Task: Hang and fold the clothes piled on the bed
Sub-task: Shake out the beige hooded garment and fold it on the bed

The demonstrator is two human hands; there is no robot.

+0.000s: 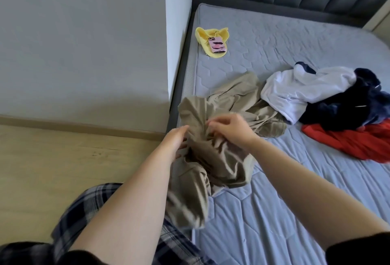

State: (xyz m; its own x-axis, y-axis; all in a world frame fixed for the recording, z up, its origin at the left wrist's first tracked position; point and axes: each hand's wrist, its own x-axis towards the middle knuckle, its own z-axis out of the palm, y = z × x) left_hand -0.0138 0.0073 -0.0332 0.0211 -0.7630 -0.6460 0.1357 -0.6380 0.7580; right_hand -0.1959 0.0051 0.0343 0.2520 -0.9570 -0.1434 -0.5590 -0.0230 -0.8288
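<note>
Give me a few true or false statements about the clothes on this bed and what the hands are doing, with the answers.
1. The left hand and the right hand both grip the beige garment. True.
2. The phone lies on the white garment. False: it lies on the yellow cloth.
3. The white garment touches the navy garment. True.
4. The beige garment is on a hanger. False: it is bunched in the hands at the edge of the mattress, and no hanger is visible.
</note>
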